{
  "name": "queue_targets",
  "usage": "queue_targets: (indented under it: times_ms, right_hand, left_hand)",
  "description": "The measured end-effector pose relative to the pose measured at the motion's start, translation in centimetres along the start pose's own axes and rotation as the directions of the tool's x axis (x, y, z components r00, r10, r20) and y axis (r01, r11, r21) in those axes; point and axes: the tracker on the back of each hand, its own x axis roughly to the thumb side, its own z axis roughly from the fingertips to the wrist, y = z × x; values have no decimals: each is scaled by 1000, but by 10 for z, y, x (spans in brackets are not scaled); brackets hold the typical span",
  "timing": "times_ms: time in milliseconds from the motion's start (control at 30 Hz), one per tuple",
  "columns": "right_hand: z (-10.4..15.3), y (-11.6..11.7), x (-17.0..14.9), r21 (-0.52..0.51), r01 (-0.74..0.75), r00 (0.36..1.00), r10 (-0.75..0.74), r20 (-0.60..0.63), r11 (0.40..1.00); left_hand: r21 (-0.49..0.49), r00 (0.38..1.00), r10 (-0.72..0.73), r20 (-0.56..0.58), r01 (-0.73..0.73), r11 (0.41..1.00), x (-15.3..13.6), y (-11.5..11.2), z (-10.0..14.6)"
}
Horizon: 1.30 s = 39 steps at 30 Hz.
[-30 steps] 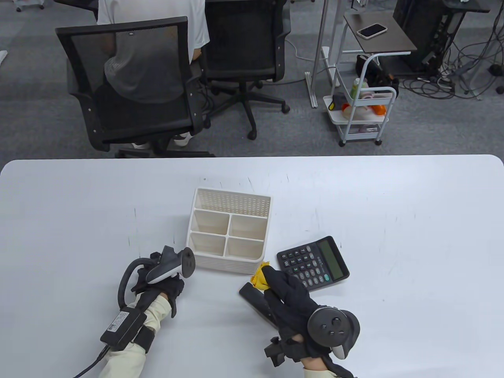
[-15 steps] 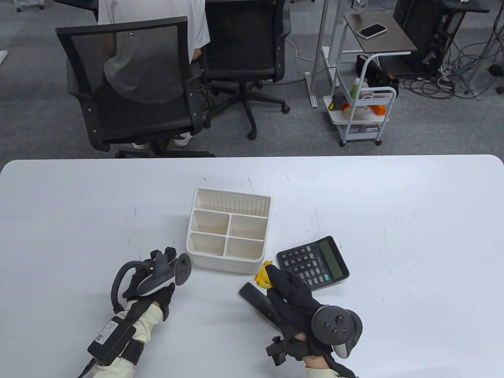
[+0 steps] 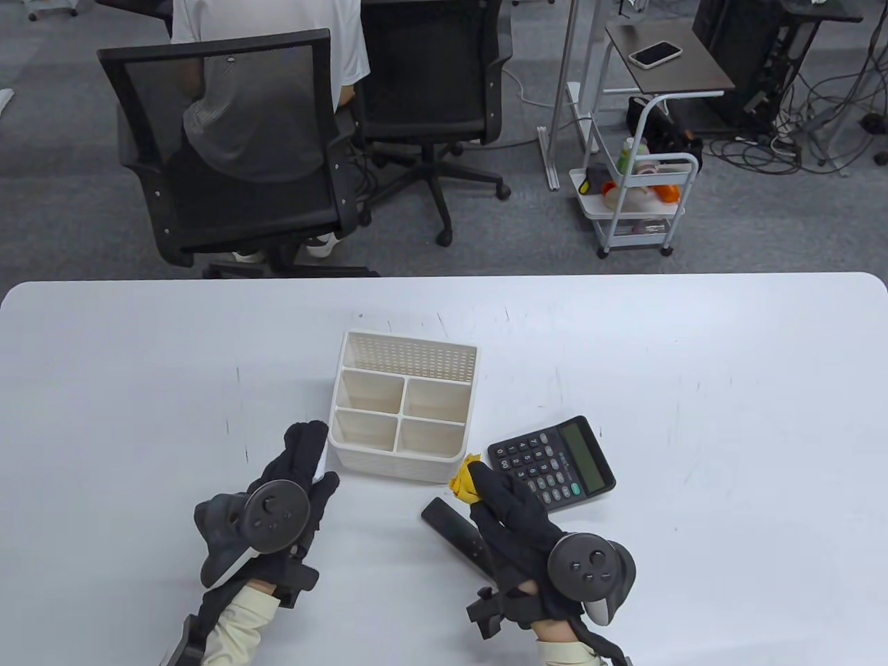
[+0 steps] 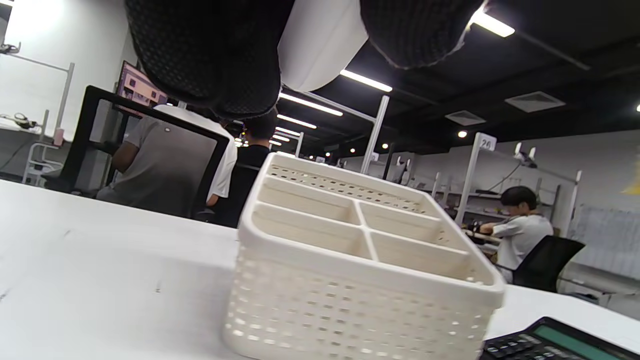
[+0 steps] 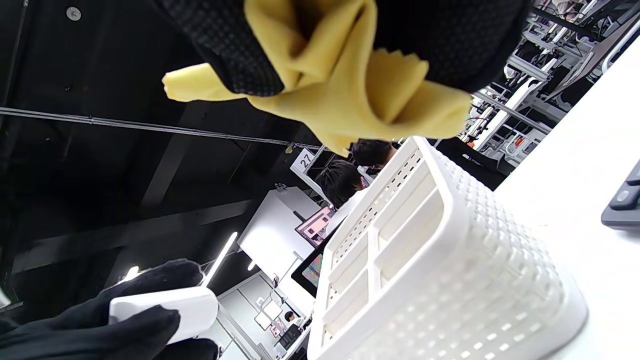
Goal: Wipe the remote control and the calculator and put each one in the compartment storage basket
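A white compartment basket (image 3: 395,465) stands mid-table, its compartments empty. Next to its front left corner, my left hand (image 3: 316,454) grips a flat white bar (image 3: 321,459), possibly a remote; the bar also shows in the left wrist view (image 4: 320,45) and the right wrist view (image 5: 165,310). My right hand (image 3: 475,479) pinches a bunched yellow cloth (image 3: 463,479) (image 5: 345,95) just off the basket's front right corner. A black remote control (image 3: 451,527) lies on the table, partly under the right hand. The black calculator (image 3: 551,465) lies flat to the right of the cloth.
The basket's perforated wall fills the left wrist view (image 4: 350,310) and the right wrist view (image 5: 475,300). Beyond the table's far edge stand office chairs (image 3: 229,152) with a seated person, and a small white cart (image 3: 638,201).
My left hand turned from lying on its side to palm down and moved forward to the basket's front left corner. The right hand with the cloth barely shifted.
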Motion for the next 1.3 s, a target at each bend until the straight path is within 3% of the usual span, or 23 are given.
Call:
queue_targets:
  times_ms: [167, 400, 533, 667, 900, 1067, 1300]
  right_hand:
    - [1, 2, 0, 0, 30, 1000, -30, -5, 1000]
    - [0, 9, 3, 30, 74, 997, -75, 5, 997]
    - [-2, 20, 14, 73, 74, 995, -78, 60, 995]
    - [-10, 35, 29, 129, 87, 986, -104, 133, 988]
    - [-24, 53, 56, 96, -112, 968, 87, 235, 989]
    - [-14, 71, 48, 188, -61, 966, 11, 259, 980]
    - [-2, 66, 38, 198, -25, 973, -22, 230, 980]
  left_hand:
    - [-21, 978, 206, 36, -205, 979, 8, -11, 14]
    - [-175, 915, 401, 40, -389, 905, 5, -35, 18]
    - [-284, 814, 579, 45, -545, 789, 8, -44, 17]
    - [-373, 734, 677, 56, -613, 696, 11, -47, 18]
    - [-401, 709, 705, 16, -641, 654, 4, -50, 20]
    - [-389, 641, 767, -33, -715, 581, 0, -53, 20]
    - [-328, 641, 763, -80, -740, 587, -10, -51, 22]
